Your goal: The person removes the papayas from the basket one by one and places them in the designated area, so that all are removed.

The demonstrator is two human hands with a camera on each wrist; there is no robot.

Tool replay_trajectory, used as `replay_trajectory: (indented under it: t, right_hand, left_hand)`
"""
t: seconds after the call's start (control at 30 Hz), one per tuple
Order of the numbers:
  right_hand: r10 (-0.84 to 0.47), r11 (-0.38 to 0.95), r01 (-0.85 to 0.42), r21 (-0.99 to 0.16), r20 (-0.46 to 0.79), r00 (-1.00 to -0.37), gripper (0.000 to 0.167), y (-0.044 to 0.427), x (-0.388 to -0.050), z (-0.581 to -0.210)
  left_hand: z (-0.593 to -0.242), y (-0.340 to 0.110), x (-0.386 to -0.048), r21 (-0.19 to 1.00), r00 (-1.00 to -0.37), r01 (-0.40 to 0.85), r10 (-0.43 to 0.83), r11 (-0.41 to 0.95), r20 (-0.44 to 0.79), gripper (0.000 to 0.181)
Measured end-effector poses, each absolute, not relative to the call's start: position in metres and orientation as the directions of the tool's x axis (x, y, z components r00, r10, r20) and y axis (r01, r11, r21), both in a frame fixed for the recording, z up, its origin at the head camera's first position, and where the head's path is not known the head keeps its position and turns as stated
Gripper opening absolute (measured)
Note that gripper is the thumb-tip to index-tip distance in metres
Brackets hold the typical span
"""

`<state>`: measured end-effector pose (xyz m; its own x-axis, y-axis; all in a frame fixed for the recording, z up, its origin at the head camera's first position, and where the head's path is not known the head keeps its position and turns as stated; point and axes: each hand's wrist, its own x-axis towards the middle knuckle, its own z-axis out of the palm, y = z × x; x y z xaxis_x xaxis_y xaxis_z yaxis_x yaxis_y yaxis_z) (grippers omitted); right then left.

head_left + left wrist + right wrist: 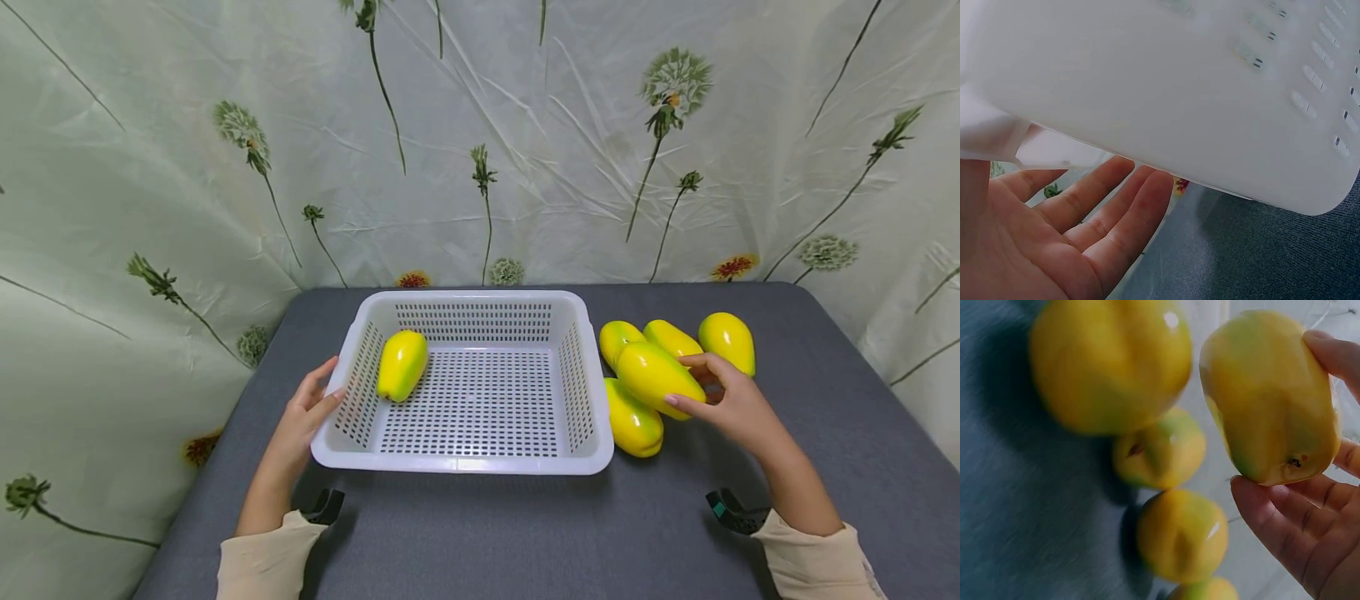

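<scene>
A white plastic basket with slotted walls stands on the table, one yellow-green papaya lying in its left part. My left hand holds the basket's left rim, thumb on top. In the left wrist view the fingers of that hand meet the underside of the rim. Right of the basket, my right hand grips another papaya between thumb and fingers. The right wrist view shows this held papaya with its dark stem mark. Several more papayas lie around it, such as one front papaya.
The grey table has a back edge against a floral curtain. Behind the held fruit lies a papaya, with another papaya farther right. A dark band sits at the right wrist.
</scene>
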<state>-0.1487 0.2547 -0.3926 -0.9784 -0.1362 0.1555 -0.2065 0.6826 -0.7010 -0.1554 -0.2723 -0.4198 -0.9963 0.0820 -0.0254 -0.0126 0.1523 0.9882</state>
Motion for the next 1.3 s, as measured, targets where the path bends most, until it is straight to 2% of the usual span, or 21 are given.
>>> replay_trajectory:
  t: [0.53,0.8,1.07,1.3]
  right_hand:
    - [0.040,0.701,-0.063,-0.711,0.127,-0.991,0.054,0.278,-0.134,-0.417]
    - [0.052,0.757,0.003,-0.653,0.056,-0.997,0.060,0.280,-0.131,-0.425]
    - [0.006,0.771,0.051,-0.635,-0.073,-0.997,0.068,0.279,-0.126,-0.432]
    - [0.010,0.769,0.070,-0.635,-0.097,-0.995,0.072,0.277,-0.128,-0.437]
  left_hand:
    - [-0.419,-0.271,-0.158,0.991,-0.995,0.007,0.096,0.134,-0.006,0.059]
    - [-0.419,-0.272,-0.159,0.992,-0.995,0.007,0.097,0.129,-0.005,0.059]
    - [-0.419,-0.272,-0.158,0.992,-0.995,0.000,0.094,0.126,-0.011,0.059]
    - [-0.420,-0.272,-0.156,0.991,-0.996,0.004,0.093,0.133,-0.009,0.059]
